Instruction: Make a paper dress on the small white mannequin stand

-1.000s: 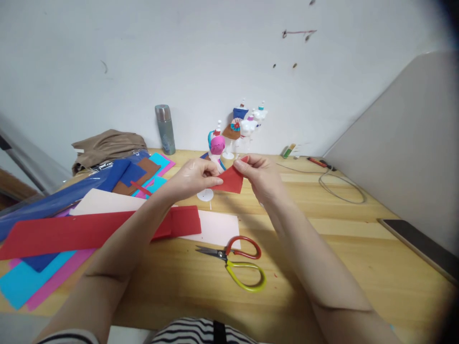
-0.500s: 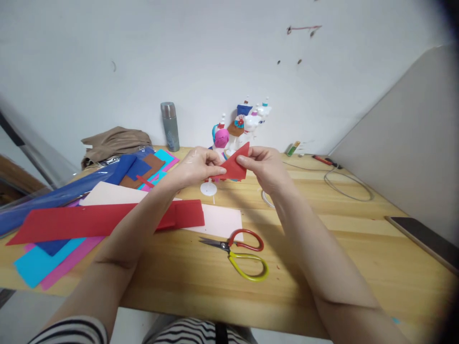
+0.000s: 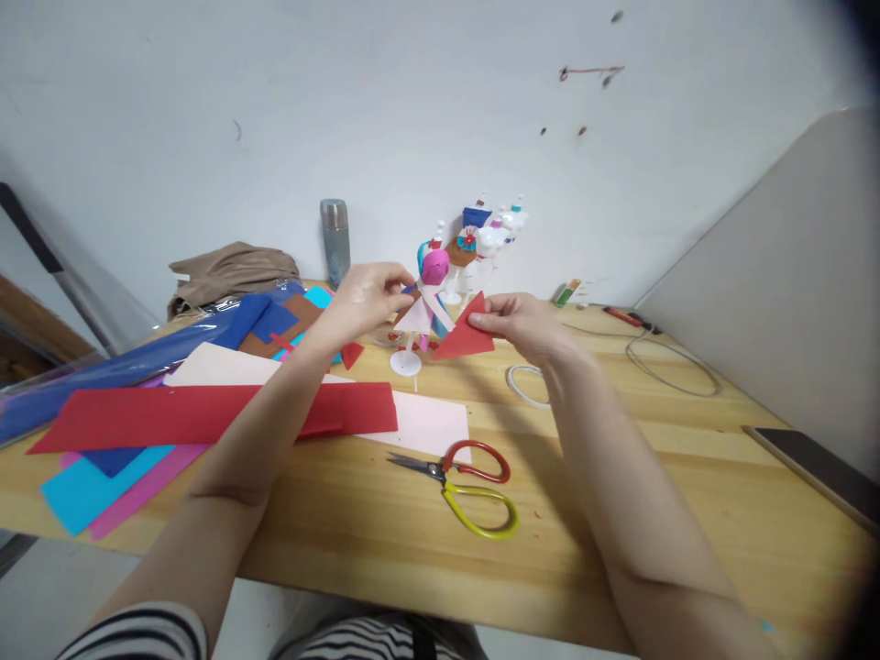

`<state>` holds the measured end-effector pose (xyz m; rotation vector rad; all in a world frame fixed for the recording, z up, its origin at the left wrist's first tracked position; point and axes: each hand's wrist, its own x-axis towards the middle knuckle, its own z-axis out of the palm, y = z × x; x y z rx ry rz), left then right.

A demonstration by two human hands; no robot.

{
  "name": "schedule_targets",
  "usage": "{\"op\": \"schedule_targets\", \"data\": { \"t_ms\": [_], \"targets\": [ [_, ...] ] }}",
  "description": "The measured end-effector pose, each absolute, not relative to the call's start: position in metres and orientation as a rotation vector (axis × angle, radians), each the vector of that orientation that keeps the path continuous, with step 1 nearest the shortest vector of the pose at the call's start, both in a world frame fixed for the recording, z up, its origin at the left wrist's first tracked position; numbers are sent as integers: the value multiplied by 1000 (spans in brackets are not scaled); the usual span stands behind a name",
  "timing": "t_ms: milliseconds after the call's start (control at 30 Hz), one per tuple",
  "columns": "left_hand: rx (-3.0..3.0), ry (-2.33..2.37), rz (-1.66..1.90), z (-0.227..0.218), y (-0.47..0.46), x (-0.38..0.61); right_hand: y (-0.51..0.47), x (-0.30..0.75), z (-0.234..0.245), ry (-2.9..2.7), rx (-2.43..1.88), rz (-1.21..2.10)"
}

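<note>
Between the thumb and fingers of my right hand [image 3: 526, 323] is a red paper triangle [image 3: 471, 332], its wide edge low and a point up. My left hand [image 3: 375, 298] is at the left side of a small paper doll [image 3: 432, 298], thumb and forefinger bent in at its brown edge. The doll has a pink head, a pale skirt and a pale strip across its front. It stands upright by a round white base [image 3: 405, 364]. The red triangle lies just right of the doll, partly over its lower edge.
Scissors [image 3: 440, 470] with red and yellow handles lie near the front. Red paper [image 3: 171, 412] and other coloured sheets cover the left. Several figures [image 3: 491, 240] stand behind, by a grey flask [image 3: 335, 243]. A white ring [image 3: 528, 385], a cable and a phone [image 3: 818, 463] lie rightward.
My left hand has let go of the red triangle and moved to the doll's left side. My right hand keeps the triangle, now slightly lower. The view has shifted a little.
</note>
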<state>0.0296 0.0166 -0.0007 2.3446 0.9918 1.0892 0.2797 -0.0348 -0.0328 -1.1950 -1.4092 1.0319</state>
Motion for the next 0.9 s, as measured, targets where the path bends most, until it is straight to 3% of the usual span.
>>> {"op": "schedule_targets", "data": {
  "t_ms": [167, 400, 900],
  "targets": [
    [2642, 921, 1020, -7, 11, 41, -23, 256, -50, -1348, -1140, 949],
    [2429, 1197, 1075, -11, 23, 36, -23, 239, -49, -1351, -1066, 838],
    [2221, 1023, 1006, -25, 38, 40, -12, 233, -49, -1360, -1093, 696]
  ]
}}
